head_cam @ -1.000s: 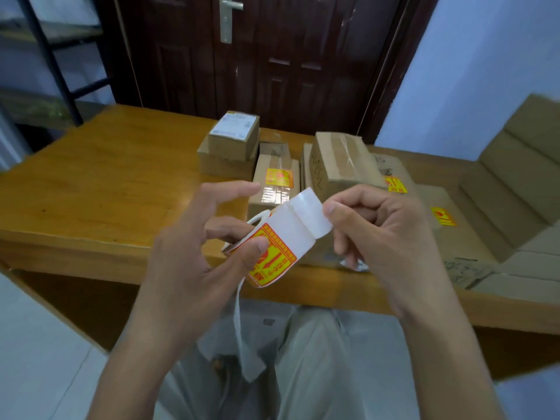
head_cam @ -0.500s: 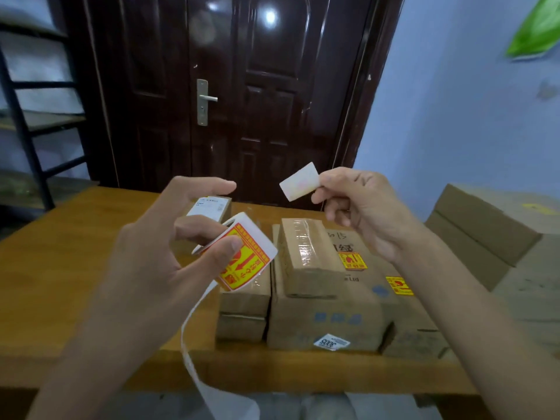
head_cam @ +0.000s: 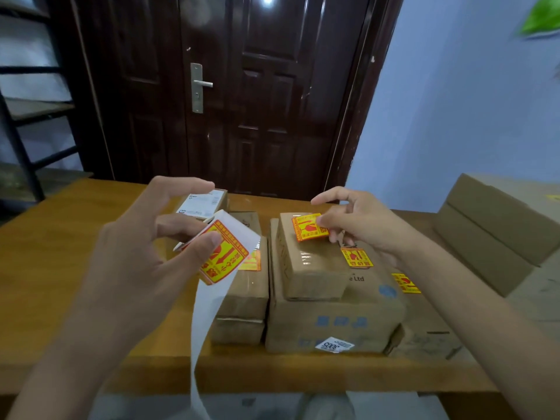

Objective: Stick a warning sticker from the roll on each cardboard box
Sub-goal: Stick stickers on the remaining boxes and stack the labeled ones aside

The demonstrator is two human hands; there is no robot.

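Nearest: white backing strip hangs from the L hand down past the front edge of the orange-brown wooden table.

L hand held above the table edge, thumb + fingers pinching the roll of yellow-and-red warning stickers on white liner; next sticker faces up, long axis running diagonally toward near-left.

R hand is further in, over the small taped brown cardboard box stacked on the large brown cardboard box w/ blue print. Fingertips rest on the R edge of a peeled yellow-and-red sticker lying on the small box's far top; remaining fingers loosely spread. Near corner of sticker looks slightly lifted, so judged not fully pressed yet.

Key relation: sticker lies directly L of R fingertips, long axis across the box top. Smoothing stroke would go leftward. R hand nearer; L is occupied.

Around: narrow brown box L of stack, sticker partly hidden behind roll; two more stickers R of stack. Nothing blocks the stroke.

Far: small box w/ white label shows no warning sticker; probably next. Dark door behind.
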